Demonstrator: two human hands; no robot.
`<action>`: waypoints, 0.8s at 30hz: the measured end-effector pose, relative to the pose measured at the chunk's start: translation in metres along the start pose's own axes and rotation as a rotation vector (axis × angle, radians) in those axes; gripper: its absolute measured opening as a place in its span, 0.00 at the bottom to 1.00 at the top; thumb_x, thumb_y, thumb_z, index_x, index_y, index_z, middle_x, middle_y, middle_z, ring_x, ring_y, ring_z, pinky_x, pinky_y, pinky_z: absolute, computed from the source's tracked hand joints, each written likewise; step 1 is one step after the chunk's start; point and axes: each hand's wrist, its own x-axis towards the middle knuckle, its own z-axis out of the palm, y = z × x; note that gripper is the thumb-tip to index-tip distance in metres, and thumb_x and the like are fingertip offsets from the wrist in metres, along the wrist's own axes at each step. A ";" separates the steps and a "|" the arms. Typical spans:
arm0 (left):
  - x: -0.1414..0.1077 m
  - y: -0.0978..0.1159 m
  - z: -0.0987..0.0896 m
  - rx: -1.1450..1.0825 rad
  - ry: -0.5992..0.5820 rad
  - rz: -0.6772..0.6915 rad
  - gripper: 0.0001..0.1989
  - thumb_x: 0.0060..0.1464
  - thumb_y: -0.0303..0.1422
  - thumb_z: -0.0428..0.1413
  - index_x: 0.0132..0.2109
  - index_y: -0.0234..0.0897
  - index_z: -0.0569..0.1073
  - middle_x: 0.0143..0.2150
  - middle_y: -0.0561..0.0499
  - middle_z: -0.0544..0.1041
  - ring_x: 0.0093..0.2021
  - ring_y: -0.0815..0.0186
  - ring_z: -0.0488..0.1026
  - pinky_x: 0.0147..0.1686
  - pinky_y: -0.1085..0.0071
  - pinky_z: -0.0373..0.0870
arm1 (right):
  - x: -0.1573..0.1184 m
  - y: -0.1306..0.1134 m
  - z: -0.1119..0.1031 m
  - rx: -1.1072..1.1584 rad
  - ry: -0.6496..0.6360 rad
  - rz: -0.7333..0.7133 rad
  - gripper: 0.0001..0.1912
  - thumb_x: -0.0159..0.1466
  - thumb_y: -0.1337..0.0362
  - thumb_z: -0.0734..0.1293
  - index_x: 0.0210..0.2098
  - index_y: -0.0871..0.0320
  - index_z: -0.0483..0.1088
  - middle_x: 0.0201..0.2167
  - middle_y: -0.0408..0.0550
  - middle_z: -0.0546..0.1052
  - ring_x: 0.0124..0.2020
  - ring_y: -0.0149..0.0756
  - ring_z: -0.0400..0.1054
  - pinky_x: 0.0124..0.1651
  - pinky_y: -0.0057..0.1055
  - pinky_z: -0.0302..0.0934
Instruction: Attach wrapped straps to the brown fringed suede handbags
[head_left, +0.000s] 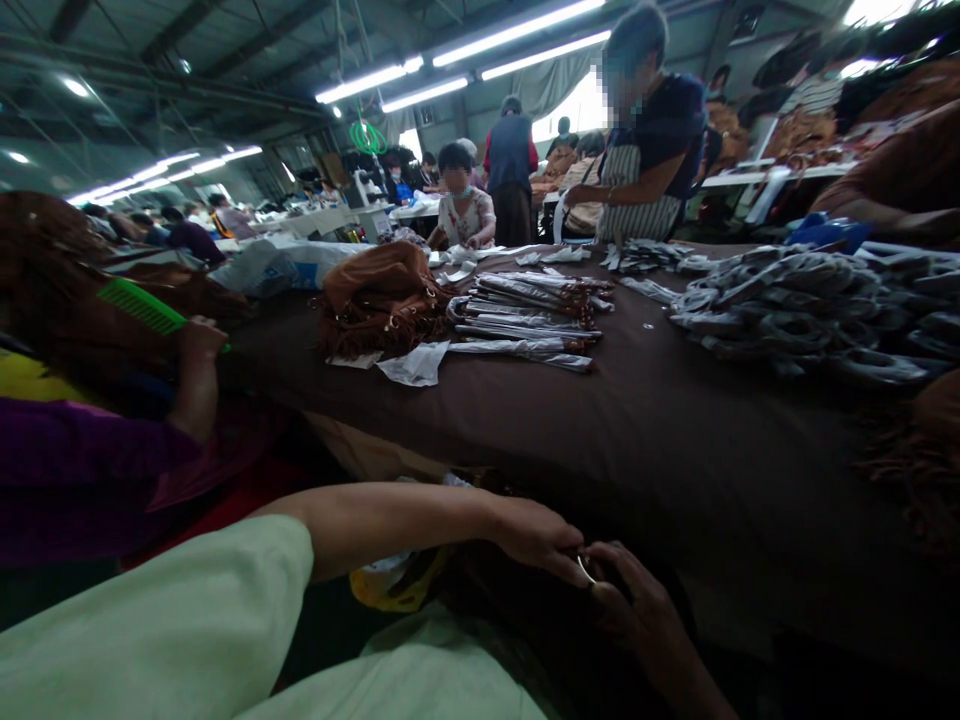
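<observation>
Bottom centre of frame: left hand (536, 535) comes in from the lower left in a pale green sleeve (150, 610), fingers closed on a small metal ring (585, 570). Right hand (634, 590) is curled just right of the ring and touching it or nearly so; can't tell if it's gripping, too dark there. Ring sits between the two hands, close to the left fingertips. Below them is dark brown material (510, 600), too dim to identify. Yellow plastic (394, 590) shows under the left forearm.

Past that, brown cloth-covered tabletop (600, 430) runs across the frame. Centre: brown fringed handbag (382, 300) beside a pile of plastic-wrapped strips (525, 320). Right: big heap of grey plastic-wrapped coiled pieces (787, 310), blue object (829, 232) behind it. Lower right edge: brown fringe (900, 470).

Left edge: co-worker's hand (199, 350), purple sleeve, holding a green comb (142, 305). Far side of tabletop: co-worker in striped apron (637, 180) standing, another in floral top (465, 215) seated. More workers and tables fill the hall behind, under strip lights.
</observation>
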 end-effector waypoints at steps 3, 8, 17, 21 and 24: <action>-0.004 0.009 0.003 0.212 0.070 -0.049 0.25 0.58 0.54 0.45 0.45 0.37 0.71 0.38 0.45 0.76 0.36 0.58 0.73 0.31 0.69 0.62 | 0.001 0.001 -0.001 -0.025 0.010 -0.005 0.15 0.64 0.53 0.63 0.46 0.52 0.71 0.42 0.48 0.77 0.43 0.39 0.73 0.43 0.28 0.68; -0.006 0.013 0.005 0.202 0.188 -0.143 0.25 0.59 0.55 0.42 0.47 0.43 0.71 0.44 0.47 0.77 0.43 0.56 0.75 0.32 0.69 0.64 | 0.002 0.002 -0.001 -0.052 0.016 0.029 0.15 0.64 0.54 0.63 0.47 0.52 0.70 0.45 0.48 0.76 0.46 0.40 0.72 0.46 0.29 0.67; -0.010 0.017 0.008 0.358 0.268 -0.153 0.25 0.56 0.56 0.45 0.44 0.43 0.74 0.39 0.49 0.79 0.40 0.60 0.77 0.30 0.72 0.65 | 0.000 0.006 0.011 -0.129 0.105 -0.091 0.14 0.64 0.52 0.63 0.45 0.51 0.70 0.39 0.47 0.77 0.41 0.39 0.73 0.42 0.30 0.69; -0.008 0.015 0.012 0.434 0.296 -0.149 0.25 0.57 0.55 0.46 0.43 0.41 0.74 0.37 0.47 0.79 0.38 0.59 0.77 0.29 0.72 0.65 | -0.001 0.016 0.017 -0.166 0.106 -0.055 0.15 0.65 0.52 0.62 0.46 0.51 0.70 0.42 0.49 0.77 0.43 0.41 0.73 0.45 0.34 0.68; -0.004 0.013 0.009 0.386 0.232 -0.194 0.25 0.56 0.56 0.46 0.43 0.41 0.74 0.36 0.47 0.79 0.38 0.59 0.77 0.28 0.72 0.65 | 0.001 0.018 0.014 -0.196 0.028 0.028 0.18 0.64 0.54 0.62 0.50 0.53 0.68 0.48 0.52 0.75 0.49 0.44 0.71 0.49 0.37 0.66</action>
